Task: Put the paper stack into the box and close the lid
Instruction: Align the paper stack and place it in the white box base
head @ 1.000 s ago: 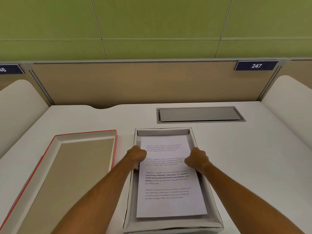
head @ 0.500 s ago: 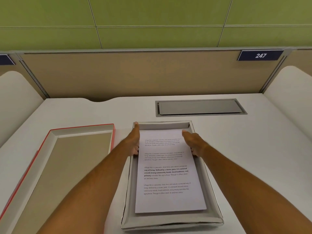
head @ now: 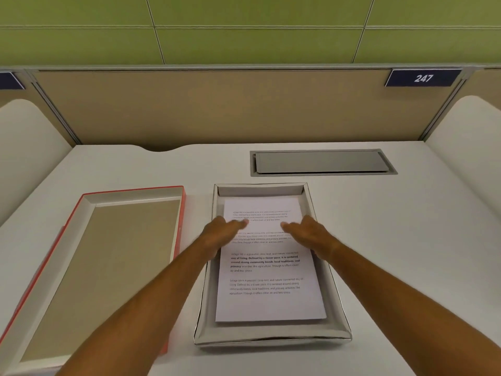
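A stack of white printed paper (head: 267, 289) lies flat inside the shallow grey box (head: 271, 336) at the middle of the desk. My left hand (head: 221, 232) rests flat on the upper left part of the sheets, fingers stretched toward the centre. My right hand (head: 307, 233) lies flat on the upper right part, fingers pointing inward. Neither hand grips anything. The lid (head: 86, 202), red outside and brown inside, lies upside down on the desk to the left of the box.
A grey cable hatch (head: 321, 162) is set into the white desk (head: 406, 240) behind the box. A tan partition (head: 217, 109) with a number plate "247" (head: 423, 78) closes the back. Curved white side panels stand left and right.
Both hands went from closed on the paper's side edges to flat on top of the sheets, fingers now pointing inward. The stack sits settled in the box.
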A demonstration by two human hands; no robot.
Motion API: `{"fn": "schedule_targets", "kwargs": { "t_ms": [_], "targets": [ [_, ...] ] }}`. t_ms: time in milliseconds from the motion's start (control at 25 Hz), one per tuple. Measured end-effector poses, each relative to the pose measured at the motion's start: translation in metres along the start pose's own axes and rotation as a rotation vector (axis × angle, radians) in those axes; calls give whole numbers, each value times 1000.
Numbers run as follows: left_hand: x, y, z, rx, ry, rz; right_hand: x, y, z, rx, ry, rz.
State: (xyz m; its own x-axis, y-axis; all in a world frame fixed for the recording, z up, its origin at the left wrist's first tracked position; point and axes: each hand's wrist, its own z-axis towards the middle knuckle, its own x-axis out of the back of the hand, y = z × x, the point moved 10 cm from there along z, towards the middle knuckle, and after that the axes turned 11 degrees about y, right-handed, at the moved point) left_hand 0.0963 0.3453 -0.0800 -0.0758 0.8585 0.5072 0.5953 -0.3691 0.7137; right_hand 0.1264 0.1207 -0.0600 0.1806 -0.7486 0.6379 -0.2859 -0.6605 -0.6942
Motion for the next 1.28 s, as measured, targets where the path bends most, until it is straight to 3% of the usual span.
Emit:
{"fn": "schedule_targets", "kwargs": {
  "t_ms": [200,440,720,960,1120,1280],
  "targets": [
    [-24,-42,-59,-243,-25,279,-31,29,-59,224,-197,-248],
    [-37,-76,-94,-247,-43,514,-42,61,-85,224,-293,-522],
    [-34,-70,-104,-295,39,603,-47,63,-93,315,-214,-626],
    [-31,-68,-100,-278,71,591,-43,60,-90,317,-181,-622],
    [-31,-66,-97,-259,5,497,-42,61,-90,238,-245,-579],
    [-13,-52,-85,-131,-11,68,-30,45,-74,75,-273,-97]
  ]
}}
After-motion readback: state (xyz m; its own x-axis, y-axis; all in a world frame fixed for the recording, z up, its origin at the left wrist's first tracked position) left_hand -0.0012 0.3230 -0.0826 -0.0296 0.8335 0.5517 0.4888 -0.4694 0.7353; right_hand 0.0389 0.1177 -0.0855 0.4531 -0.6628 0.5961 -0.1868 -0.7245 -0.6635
